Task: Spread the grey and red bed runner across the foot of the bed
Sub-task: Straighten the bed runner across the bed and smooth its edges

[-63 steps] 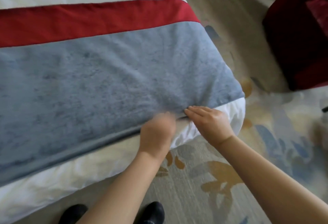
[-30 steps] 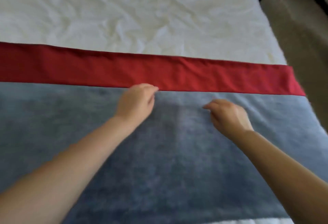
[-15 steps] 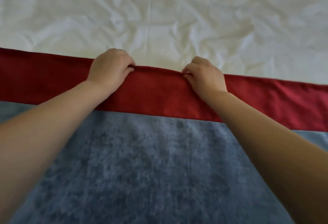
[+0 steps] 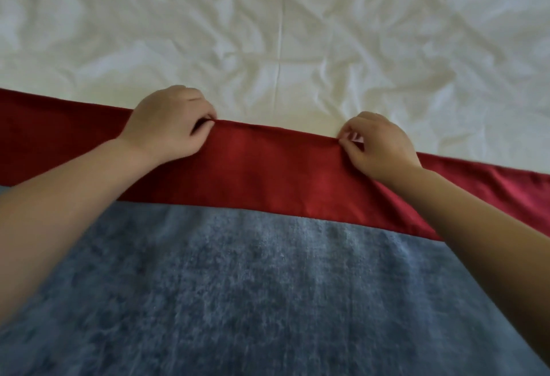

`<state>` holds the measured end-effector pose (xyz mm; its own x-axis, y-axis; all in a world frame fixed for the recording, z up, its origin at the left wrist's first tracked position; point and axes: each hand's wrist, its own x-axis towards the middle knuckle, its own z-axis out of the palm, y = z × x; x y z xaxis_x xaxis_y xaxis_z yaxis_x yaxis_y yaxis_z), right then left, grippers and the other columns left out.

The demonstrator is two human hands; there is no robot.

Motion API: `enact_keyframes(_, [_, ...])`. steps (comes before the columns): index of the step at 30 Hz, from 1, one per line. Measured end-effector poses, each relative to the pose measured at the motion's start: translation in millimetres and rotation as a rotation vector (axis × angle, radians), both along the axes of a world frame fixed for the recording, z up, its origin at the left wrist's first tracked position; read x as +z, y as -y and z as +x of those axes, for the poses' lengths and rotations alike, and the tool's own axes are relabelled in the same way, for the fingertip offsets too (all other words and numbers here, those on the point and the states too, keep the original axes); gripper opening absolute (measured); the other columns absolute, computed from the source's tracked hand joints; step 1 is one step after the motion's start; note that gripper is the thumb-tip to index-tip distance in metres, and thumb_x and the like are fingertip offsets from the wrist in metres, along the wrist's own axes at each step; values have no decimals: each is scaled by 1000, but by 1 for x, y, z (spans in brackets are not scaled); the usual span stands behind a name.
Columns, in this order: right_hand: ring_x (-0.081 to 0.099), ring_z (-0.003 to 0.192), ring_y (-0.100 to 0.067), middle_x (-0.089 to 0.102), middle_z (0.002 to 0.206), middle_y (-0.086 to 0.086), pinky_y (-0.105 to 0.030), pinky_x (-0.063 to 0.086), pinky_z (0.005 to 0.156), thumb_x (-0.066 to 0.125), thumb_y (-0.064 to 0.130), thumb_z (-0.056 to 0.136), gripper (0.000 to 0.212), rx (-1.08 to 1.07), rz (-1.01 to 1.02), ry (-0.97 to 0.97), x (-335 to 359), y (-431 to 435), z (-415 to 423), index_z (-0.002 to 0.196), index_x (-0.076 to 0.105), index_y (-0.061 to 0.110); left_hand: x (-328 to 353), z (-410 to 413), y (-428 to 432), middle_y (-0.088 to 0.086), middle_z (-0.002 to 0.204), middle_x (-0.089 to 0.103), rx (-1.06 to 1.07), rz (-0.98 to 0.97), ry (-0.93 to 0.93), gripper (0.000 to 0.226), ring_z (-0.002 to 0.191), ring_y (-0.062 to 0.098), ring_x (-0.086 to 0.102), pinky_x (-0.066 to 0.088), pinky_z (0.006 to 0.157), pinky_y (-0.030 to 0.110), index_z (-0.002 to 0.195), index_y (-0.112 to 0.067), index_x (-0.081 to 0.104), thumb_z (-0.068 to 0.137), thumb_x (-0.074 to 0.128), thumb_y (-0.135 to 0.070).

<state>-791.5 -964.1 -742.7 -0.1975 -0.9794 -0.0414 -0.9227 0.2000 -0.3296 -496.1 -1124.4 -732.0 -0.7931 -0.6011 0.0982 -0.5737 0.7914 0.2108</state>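
Wrinkled white sheet [image 4: 297, 33] covers the bed beyond the bed runner [image 4: 268, 286], which already lies flat across it, grey part nearest, red band [image 4: 268, 173] at the far edge. Left hand [image 4: 169, 125] and right hand [image 4: 378, 145] each pinch that red edge, lifting it slightly. Mostly done, I judge; only straightening this edge remains.

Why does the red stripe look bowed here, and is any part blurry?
In the head view the wide-angle lens probably bows the grey and red fabric bed runner; light is soft and even, no glare on the crumpled white sheet; the left hand and right hand look fairly sharp, the near grey pile slightly smeared.
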Motion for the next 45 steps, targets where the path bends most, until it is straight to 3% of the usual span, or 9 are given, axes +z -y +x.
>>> enact_keyframes(8, [54, 89, -20, 59, 90, 1, -36, 45, 75, 56, 20, 88, 8, -76, 7, -53, -10, 2, 9, 87, 64, 18, 3, 15, 27, 8, 76, 64, 62, -63, 180, 10, 79, 33, 59, 45, 65, 39, 75, -9, 69, 82, 64, -14])
enact_keyframes(13, [54, 90, -21, 59, 93, 1, -37, 45, 79, 56, 22, 84, 14, -76, 3, -87, -1, -23, -11, 96, 63, 18, 2, 6, 11, 10, 77, 63, 99, -80, 104, 8, 75, 35, 59, 46, 60, 39, 77, -7, 67, 80, 62, -11])
enact_keyframes(18, [54, 96, -25, 60, 99, -2, -39, 42, 84, 57, 20, 85, 17, -159, 53, -182, 10, -75, -66, 100, 64, 16, 5, -63, -27, 3, 87, 68, -85, 7, 10, 16, 82, 26, 63, 51, 66, 37, 90, -14, 71, 82, 65, -27])
enact_keyframes(21, [55, 99, -27, 61, 100, -4, -40, 40, 84, 58, 19, 88, 15, -222, 63, -190, 12, -103, -100, 100, 66, 16, -1, -116, -51, -2, 92, 68, -170, 131, 19, 15, 89, 22, 62, 50, 73, 36, 95, -18, 71, 85, 64, -27])
enact_keyframes(28, [54, 99, -22, 64, 98, 1, -37, 38, 82, 61, 32, 87, 13, -213, 29, -149, -3, -94, -129, 94, 67, 22, -6, -144, -64, 1, 88, 68, 18, 85, 105, 13, 85, 26, 61, 47, 68, 33, 90, -18, 72, 80, 65, -20])
enact_keyframes(35, [55, 101, -24, 62, 101, -1, -37, 37, 84, 55, 33, 91, 19, -144, 8, -181, 7, -151, -198, 103, 65, 22, -1, -232, -131, 1, 91, 66, -31, 140, 28, 17, 87, 24, 60, 49, 71, 37, 96, -19, 69, 85, 62, -30])
enact_keyframes(40, [55, 104, -25, 63, 103, -2, -38, 37, 85, 53, 33, 93, 18, -115, 100, -244, 12, -186, -272, 100, 66, 22, -11, -298, -156, 3, 96, 69, -9, 65, 69, 12, 92, 28, 61, 45, 73, 35, 92, -19, 72, 86, 62, -19])
enact_keyframes(45, [54, 105, -26, 63, 104, -4, -38, 37, 83, 56, 35, 91, 19, -99, 93, -230, -1, -173, -284, 98, 67, 21, -17, -311, -170, 9, 90, 70, 132, -50, 104, 12, 86, 35, 62, 44, 68, 37, 86, -16, 72, 81, 63, -10])
